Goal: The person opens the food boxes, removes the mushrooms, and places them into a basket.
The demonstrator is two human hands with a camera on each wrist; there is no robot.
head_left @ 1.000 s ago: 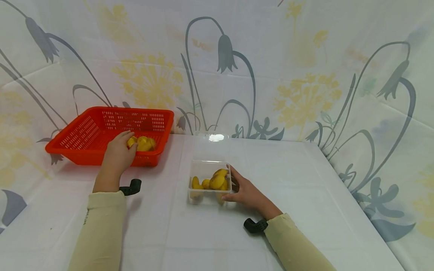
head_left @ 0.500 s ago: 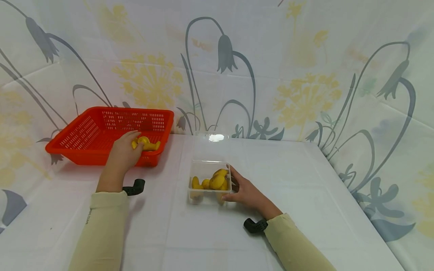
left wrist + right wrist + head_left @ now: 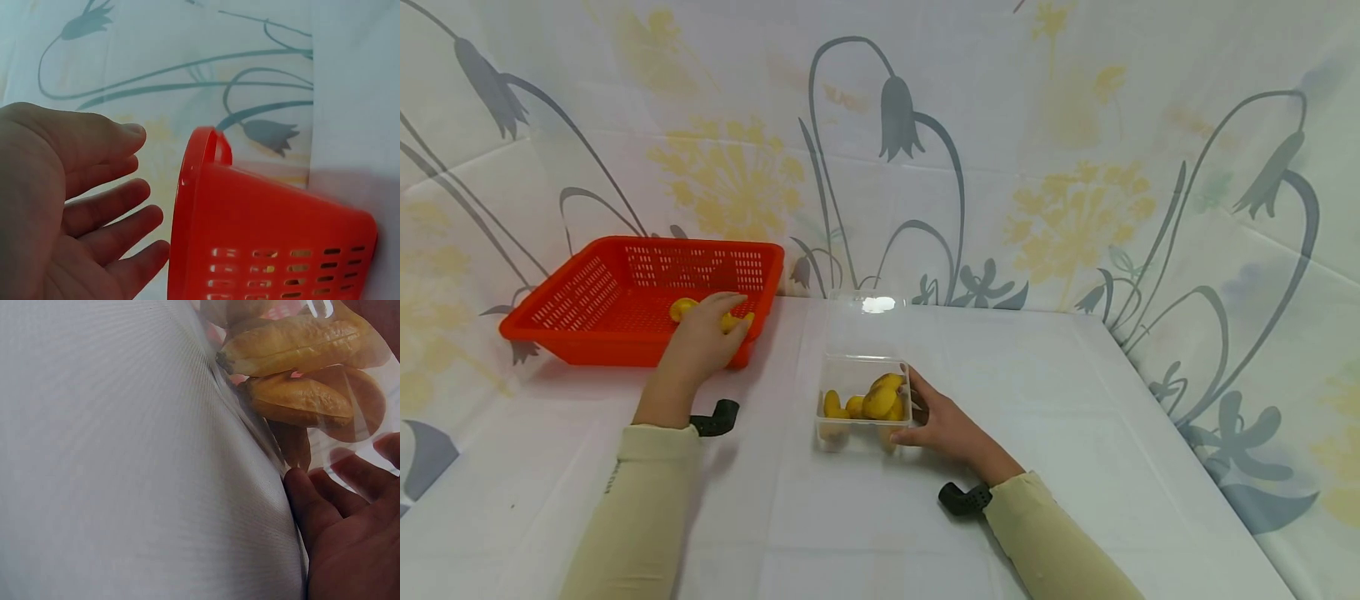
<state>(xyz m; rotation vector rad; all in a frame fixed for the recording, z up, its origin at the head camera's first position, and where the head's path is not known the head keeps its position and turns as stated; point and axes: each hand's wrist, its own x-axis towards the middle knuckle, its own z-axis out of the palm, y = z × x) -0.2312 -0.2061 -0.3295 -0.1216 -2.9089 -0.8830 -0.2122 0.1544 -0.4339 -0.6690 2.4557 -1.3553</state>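
My left hand point(image 3: 703, 333) reaches over the front rim of the red plastic basket point(image 3: 572, 304), near its right end. Yellow fruit point(image 3: 728, 323) shows past its thumb, and a further yellow piece point(image 3: 682, 308) lies left of the hand. In the left wrist view the loosely bent fingers point(image 3: 112, 206) stand beside the basket rim, with nothing visible between them and the thumb. With thumb at the front and fingers at the back, my right hand point(image 3: 951, 429) holds the right side of a clear plastic box point(image 3: 865, 423). Small bananas point(image 3: 294, 347) with dark tips lie inside the box.
The box's clear lid point(image 3: 865, 325) is folded back behind it on the white tablecloth point(image 3: 820, 525). A flower-printed cloth point(image 3: 1075, 167) rises behind the basket and box. Black wrist cameras point(image 3: 715, 418) sit at both wrists.
My left hand has moved right across the basket; a yellow piece now shows to its left. The right hand and the box have stayed in place.
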